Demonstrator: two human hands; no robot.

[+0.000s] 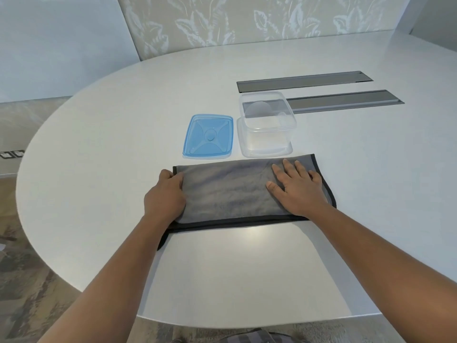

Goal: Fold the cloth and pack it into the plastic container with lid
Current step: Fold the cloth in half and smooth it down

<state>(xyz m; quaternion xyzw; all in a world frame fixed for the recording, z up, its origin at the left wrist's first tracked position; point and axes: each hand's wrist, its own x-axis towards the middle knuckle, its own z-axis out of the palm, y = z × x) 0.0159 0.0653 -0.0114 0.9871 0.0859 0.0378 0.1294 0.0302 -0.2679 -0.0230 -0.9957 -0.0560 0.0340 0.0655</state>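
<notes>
A grey cloth point(230, 191) with a dark border lies folded in a long rectangle on the white table point(103, 134). My left hand point(165, 196) grips the cloth's left end, fingers curled over its edge. My right hand point(296, 186) lies flat on the cloth's right part with fingers spread. Just behind the cloth stands the clear plastic container point(265, 125), open and with nothing in it. Its blue lid point(209, 136) lies flat on the table to the container's left.
Two long grey cable hatches point(304, 81) point(346, 100) are set into the tabletop behind and to the right of the container. The table's rounded edge runs along the left and front. A patterned wall panel point(247, 18) stands behind the table.
</notes>
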